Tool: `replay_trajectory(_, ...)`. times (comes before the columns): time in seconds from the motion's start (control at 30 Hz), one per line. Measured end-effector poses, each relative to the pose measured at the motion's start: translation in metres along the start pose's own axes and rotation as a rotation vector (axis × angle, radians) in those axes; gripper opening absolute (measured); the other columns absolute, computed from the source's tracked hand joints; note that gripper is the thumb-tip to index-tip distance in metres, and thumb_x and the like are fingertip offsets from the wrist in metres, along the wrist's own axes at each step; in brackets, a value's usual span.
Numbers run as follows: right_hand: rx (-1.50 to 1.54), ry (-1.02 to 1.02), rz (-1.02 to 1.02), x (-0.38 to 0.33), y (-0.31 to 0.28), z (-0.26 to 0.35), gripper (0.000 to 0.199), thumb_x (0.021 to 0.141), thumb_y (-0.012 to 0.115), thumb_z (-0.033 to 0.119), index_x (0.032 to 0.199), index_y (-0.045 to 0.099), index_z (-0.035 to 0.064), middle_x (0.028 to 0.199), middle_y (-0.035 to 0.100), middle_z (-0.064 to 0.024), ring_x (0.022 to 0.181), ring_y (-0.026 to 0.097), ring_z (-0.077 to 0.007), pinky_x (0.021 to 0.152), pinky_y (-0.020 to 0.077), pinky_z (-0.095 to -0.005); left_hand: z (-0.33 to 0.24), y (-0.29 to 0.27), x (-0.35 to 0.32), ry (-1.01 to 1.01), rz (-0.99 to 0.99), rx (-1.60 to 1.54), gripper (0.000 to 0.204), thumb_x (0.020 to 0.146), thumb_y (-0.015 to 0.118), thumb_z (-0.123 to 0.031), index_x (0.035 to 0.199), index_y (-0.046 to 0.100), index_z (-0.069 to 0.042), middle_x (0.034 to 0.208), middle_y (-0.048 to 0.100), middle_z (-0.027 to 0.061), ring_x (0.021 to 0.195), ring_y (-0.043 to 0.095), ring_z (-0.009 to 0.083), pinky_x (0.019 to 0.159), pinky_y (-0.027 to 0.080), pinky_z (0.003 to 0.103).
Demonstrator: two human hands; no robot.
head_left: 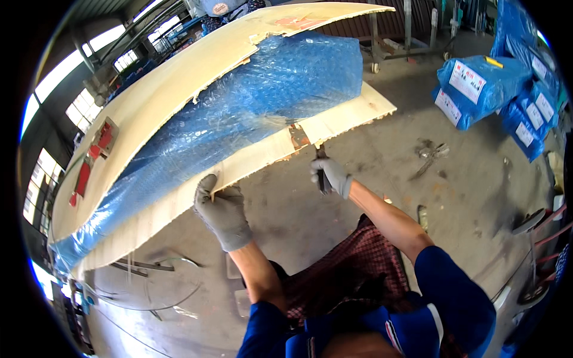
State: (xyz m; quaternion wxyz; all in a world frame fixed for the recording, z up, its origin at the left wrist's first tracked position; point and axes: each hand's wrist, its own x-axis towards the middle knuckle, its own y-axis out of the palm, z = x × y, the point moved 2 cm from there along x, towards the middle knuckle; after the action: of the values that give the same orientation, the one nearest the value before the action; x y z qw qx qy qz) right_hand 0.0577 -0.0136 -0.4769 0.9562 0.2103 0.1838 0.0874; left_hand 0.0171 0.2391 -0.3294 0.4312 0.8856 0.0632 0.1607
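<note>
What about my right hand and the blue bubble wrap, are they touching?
Apart: in the head view, a strip of the lower wooden board shows between your right hand and the blue bubble wrap.

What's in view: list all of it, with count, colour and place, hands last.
Upper board: one, pale wood, over the bundle
Blue bundle: one, film-wrapped, between the boards
Lower board: one, pale wood, under the bundle
Red-and-metal tool: apparently one, on the upper board
Blue packages: several, white labels, upper right
Windows: several, bright, left
Floor: one, grey, below
Dark object: one, in the right hand
Hands: two, grey-gloved; left hand at the lower board's edge, right hand to its right
</note>
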Motion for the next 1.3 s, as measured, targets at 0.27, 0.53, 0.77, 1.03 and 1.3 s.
replay_trajectory(0.27,-0.224,-0.261,0.146,-0.043,0.051,-0.045,0.012,0.086,0.057,0.011,0.095,0.05,0.0062,0.076,0.054,-0.0016,0.067,0.055,-0.011,0.061,0.0468,-0.0276,-0.001,-0.02,0.009,0.081,-0.02,0.122,0.007,0.081,0.049,-0.002,0.08,0.055,0.0,0.083,0.059,0.0122,0.076,0.062,0.0256,0.065,0.055,0.038)
replay_trajectory(0.53,-0.653,-0.583,-0.144,-0.077,0.058,0.016,0.023,0.083,0.057,0.014,0.1,0.047,0.0037,0.064,0.045,-0.0063,0.061,0.051,-0.0173,0.058,0.043,-0.034,0.0,-0.012,0.006,0.013,0.008,0.006,0.008,0.082,0.052,-0.004,0.08,0.058,0.0,0.083,0.059,0.0089,0.079,0.062,0.0215,0.071,0.054,0.036)
replay_trajectory(0.77,-0.794,-0.67,-0.289,-0.097,0.068,0.036,0.036,0.083,0.057,0.018,0.111,0.046,-0.0001,0.067,0.049,-0.0135,0.064,0.054,-0.0302,0.061,0.0419,-0.0406,0.004,-0.005,0.006,0.049,-0.037,-0.054,0.01,0.084,0.05,-0.005,0.083,0.057,0.002,0.083,0.059,0.0142,0.069,0.06,0.0262,0.056,0.05,0.034)
replay_trajectory(1.03,-0.719,-0.492,-0.229,-0.103,0.086,0.04,0.028,0.084,0.057,0.019,0.102,0.048,0.0006,0.071,0.053,-0.0136,0.067,0.055,-0.0297,0.064,0.0445,-0.0391,-0.001,-0.012,0.005,0.044,-0.024,-0.024,0.009,0.082,0.051,-0.002,0.085,0.057,0.005,0.084,0.059,0.0153,0.076,0.063,0.0293,0.064,0.056,0.04)
replay_trajectory(1.3,-0.707,-0.675,-0.45,-0.063,0.086,0.023,0.022,0.085,0.056,0.016,0.1,0.051,0.0009,0.078,0.056,-0.0104,0.069,0.058,-0.0217,0.063,0.0457,-0.0346,-0.002,0.0,-0.001,0.047,0.037,0.034,0.008,0.083,0.049,-0.001,0.082,0.055,0.004,0.086,0.059,0.0142,0.081,0.063,0.0276,0.072,0.055,0.04)
